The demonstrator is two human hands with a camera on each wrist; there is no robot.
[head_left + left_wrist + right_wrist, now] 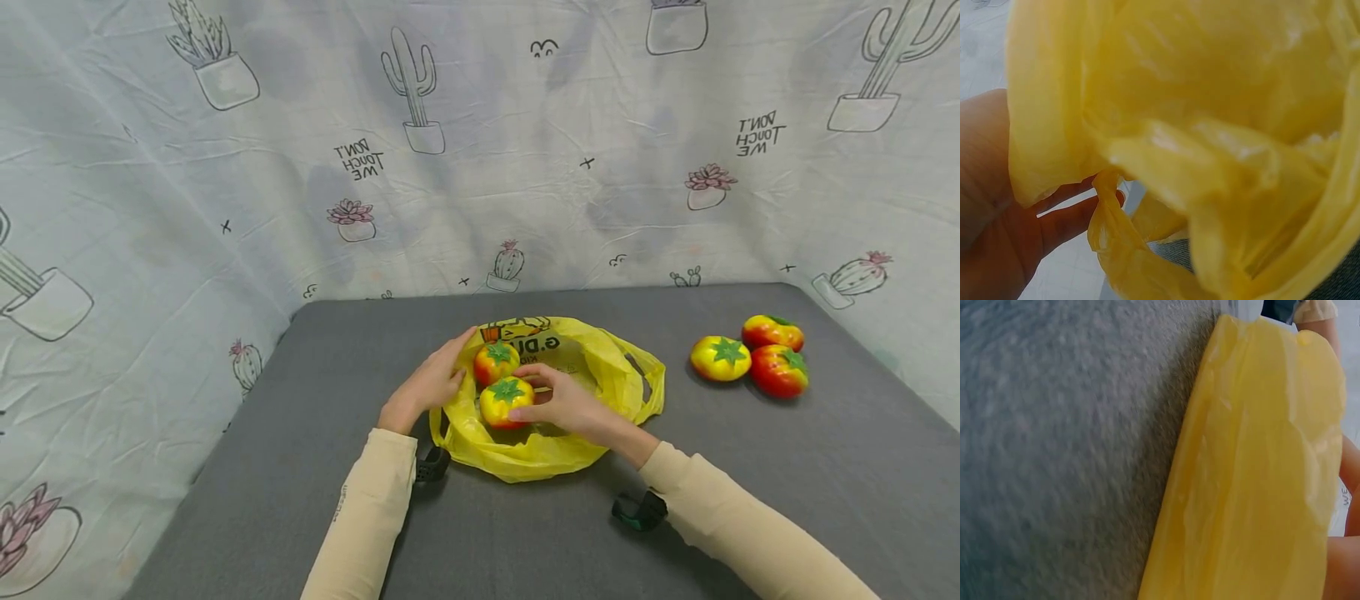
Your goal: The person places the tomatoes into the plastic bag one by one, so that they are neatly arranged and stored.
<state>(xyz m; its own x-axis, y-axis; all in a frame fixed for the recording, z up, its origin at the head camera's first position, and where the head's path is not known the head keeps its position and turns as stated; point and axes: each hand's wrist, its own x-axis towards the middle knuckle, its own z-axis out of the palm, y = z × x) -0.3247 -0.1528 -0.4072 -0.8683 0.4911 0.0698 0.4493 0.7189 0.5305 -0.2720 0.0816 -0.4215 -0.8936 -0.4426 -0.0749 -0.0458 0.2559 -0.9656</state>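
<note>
A yellow plastic bag (543,462) lies on the grey table with its mouth spread. My left hand (429,382) is at the bag's left rim and holds its edge, fingers outside; in the left wrist view, the film hides part of that hand (1054,228). My right hand (562,404) reaches into the mouth and grips a yellow-red tomato (501,402) with a green star-shaped top between thumb and fingers. Another tomato (493,367) sits just behind it inside the bag. The bag's side (1254,462) covers most of the right hand in the right wrist view.
Three more tomatoes stand grouped at the table's right: a yellow tomato (712,362), a red tomato (776,375) and a red-yellow tomato (768,332) behind them. A cloth with cactus prints (480,183) hangs behind the grey table (330,350).
</note>
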